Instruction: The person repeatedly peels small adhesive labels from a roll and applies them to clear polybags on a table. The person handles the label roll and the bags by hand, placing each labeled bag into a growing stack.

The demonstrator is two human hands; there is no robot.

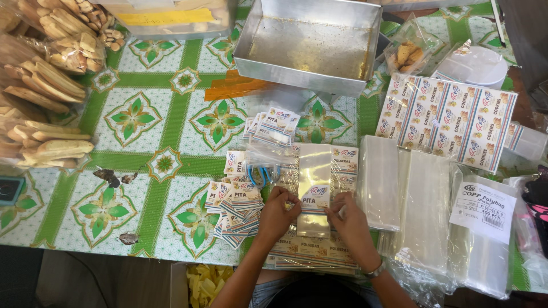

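Seen from the head camera, a seated person presses a small printed label (315,201) onto a clear plastic pouch (314,188) lying flat at the near edge of the worktop (171,137). The left hand (278,214) pinches the label's left edge, fingers closed on it; the right hand (348,219) steadies the right edge, fingers curled down against label and pouch. Done well, the step seems to call for squaring the label to the pouch's sides and smoothing from the middle outward, since the slick film could slide or trap creases.

Just left of the hands lies a loose fan of cut labels (237,208), thin and glossy, with blue-handled scissors (261,174) just beyond. To the right lie stacks of empty transparent bags (411,211), limp and shiny, and farther off an uncut sheet of labels (451,120). At the far side stands a rectangular metal tray (268,63), dull and greasy inside. At far left, bagged finger biscuits (43,85), pale and dry, are piled on the green-patterned oilcloth.
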